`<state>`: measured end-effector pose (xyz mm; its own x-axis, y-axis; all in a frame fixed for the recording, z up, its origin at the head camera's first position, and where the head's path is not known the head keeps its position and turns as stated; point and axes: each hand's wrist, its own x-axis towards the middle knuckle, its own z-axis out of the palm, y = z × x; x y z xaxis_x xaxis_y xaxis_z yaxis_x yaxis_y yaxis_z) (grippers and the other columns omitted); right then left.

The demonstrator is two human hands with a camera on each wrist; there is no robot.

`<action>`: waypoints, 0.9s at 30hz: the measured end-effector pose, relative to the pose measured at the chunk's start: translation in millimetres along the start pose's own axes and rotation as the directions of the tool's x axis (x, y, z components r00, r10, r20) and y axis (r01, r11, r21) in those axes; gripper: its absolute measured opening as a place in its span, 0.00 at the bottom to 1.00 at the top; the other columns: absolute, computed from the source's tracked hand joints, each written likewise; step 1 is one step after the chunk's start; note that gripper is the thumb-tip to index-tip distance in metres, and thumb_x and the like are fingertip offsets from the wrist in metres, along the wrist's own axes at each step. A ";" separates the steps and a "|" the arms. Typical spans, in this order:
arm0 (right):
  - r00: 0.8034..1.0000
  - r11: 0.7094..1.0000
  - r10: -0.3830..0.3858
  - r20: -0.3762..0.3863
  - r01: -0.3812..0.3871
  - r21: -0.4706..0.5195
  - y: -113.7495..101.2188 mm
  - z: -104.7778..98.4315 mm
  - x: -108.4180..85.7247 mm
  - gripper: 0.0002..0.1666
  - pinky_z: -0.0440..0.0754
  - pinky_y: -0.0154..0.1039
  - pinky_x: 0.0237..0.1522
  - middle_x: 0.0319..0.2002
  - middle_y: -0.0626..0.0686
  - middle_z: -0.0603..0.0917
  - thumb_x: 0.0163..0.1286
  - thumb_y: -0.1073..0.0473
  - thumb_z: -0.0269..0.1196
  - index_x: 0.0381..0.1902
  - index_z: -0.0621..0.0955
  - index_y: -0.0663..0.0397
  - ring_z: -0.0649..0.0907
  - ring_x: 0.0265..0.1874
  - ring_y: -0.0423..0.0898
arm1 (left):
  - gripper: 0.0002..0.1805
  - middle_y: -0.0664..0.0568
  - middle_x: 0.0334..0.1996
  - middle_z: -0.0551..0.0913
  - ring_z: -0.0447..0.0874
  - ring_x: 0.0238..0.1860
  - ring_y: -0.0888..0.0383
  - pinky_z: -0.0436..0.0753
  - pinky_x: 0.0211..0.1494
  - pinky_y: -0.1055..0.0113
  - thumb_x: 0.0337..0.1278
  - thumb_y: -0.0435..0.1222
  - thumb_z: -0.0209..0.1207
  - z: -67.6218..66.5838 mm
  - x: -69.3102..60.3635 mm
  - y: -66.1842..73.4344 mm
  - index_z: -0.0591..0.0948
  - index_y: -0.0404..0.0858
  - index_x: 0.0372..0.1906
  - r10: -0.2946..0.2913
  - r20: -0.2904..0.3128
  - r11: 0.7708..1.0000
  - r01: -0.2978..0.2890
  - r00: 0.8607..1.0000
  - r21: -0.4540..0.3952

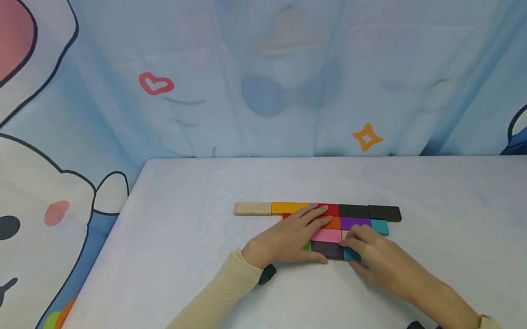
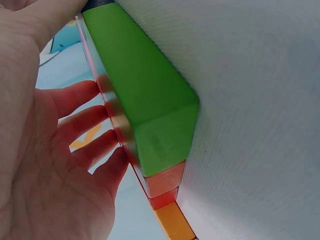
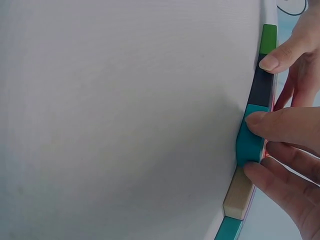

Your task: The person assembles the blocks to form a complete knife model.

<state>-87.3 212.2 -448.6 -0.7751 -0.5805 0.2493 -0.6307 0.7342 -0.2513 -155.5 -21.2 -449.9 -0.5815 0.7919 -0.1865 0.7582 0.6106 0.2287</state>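
Observation:
Flat coloured blocks lie side by side in rows on the white table. My left hand (image 1: 291,237) spreads over them, fingers straight across the pink block (image 1: 326,235) and orange block (image 1: 335,223). Its thumb touches the near side of the dark block (image 1: 328,249), beside the green block (image 2: 142,85). My right hand (image 1: 379,256) pinches a teal block (image 3: 251,137) at the right end of the nearest row, thumb on its near side and one finger by its right end. A plain wooden block (image 3: 239,194) sits behind it, partly hidden by the fingers in the head view.
The farthest row runs from a wooden block (image 1: 253,208) through a yellow block (image 1: 288,208) and red block (image 1: 330,209) to two black blocks (image 1: 384,213). Purple (image 1: 355,223) and teal blocks lie in the second row. A blue printed curtain (image 1: 266,133) hangs behind the table (image 1: 180,282).

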 end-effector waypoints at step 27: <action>0.979 0.990 0.137 -0.152 -0.142 -0.022 35.5 -33.7 -20.4 0.53 0.66 0.73 0.66 0.71 0.64 0.69 0.54 0.48 0.81 0.75 0.70 0.53 0.68 0.68 0.65 | 0.37 0.44 0.79 0.63 0.59 0.79 0.48 0.60 0.81 0.52 0.73 0.51 0.62 -25.9 -35.3 -24.5 0.69 0.38 0.77 -0.023 -0.330 1.000 0.015 0.944 -0.026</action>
<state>-92.5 262.0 -431.1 -0.8396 -0.4143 0.3513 -0.5133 0.8168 -0.2634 -161.2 -63.9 -424.2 -0.6634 0.7362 0.1337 0.7414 0.6225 0.2507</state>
